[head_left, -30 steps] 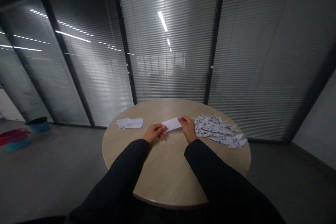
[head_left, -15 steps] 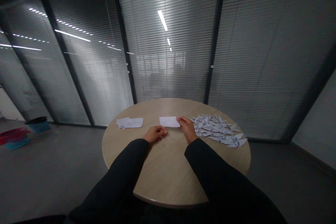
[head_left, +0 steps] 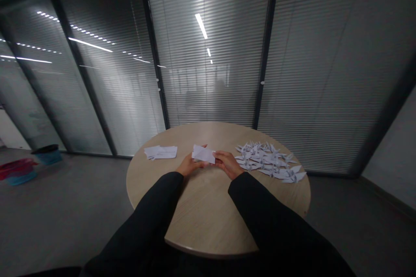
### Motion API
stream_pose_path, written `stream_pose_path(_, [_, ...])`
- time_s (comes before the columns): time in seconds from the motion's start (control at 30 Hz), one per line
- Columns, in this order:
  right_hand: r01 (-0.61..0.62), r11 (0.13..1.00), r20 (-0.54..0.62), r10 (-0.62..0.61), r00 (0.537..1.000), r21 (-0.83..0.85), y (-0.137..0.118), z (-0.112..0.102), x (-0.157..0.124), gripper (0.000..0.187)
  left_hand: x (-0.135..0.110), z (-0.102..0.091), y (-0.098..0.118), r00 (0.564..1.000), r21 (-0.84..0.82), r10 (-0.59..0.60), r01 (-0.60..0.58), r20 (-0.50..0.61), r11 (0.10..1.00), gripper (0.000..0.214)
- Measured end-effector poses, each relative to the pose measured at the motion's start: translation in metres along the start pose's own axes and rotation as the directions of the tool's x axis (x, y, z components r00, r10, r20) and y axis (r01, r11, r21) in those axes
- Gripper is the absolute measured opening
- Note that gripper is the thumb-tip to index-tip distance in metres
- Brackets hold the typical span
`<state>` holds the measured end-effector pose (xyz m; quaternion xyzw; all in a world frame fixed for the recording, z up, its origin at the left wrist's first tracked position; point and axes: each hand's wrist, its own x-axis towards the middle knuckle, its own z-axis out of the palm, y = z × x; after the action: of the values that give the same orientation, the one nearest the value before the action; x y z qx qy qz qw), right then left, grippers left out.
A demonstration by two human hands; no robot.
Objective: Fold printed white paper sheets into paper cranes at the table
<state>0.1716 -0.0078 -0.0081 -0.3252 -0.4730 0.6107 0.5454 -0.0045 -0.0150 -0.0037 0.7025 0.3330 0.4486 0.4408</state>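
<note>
One paper slip [head_left: 203,154] — tilted now, left hand [head_left: 188,165] behind

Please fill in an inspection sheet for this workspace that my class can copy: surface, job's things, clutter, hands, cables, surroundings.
Surface: round table, pale wood look.
Job's things: white paper in hand; printed slips overlapping at left; folded paper pieces massed at right.
Clutter: blue container and red-and-blue container on the floor.
Hands: right hand grips the paper's right end; left hand partly hidden behind it.
Cables: nothing seen.
Surroundings: glass partition with blinds.
</note>
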Motion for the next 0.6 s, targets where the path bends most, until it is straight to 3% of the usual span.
stream_pose_path(0.27, [-0.024, 0.987, 0.014, 0.026, 1.0, -0.158, 0.005, -0.001, 0.002, 0.019, 0.002, -0.003, -0.001, 0.997, 0.093, 0.042, -0.036, -0.065, 0.995, 0.067])
stream_pose_path(0.43, [0.175, 0.912, -0.066, -0.213, 0.975, -0.371, 0.004, 0.002, 0.004, 0.048, 0.004, -0.002, -0.003, 0.995, 0.044, 0.006, -0.002, -0.096, 0.999, 0.06])
stream_pose_path(0.5, [0.259, 0.865, -0.036, -0.303, 0.952, -0.429, 0.001, 0.005, 0.002, 0.052, 0.003, -0.001, -0.002, 0.996, 0.058, -0.004, 0.009, -0.094, 0.998, 0.06])
stream_pose_path(0.6, [0.311, 0.838, 0.052, -0.322, 0.945, -0.449, 0.0, 0.009, -0.001, 0.052, 0.002, -0.001, -0.002, 0.997, 0.121, -0.022, 0.031, -0.078, 0.992, 0.061])
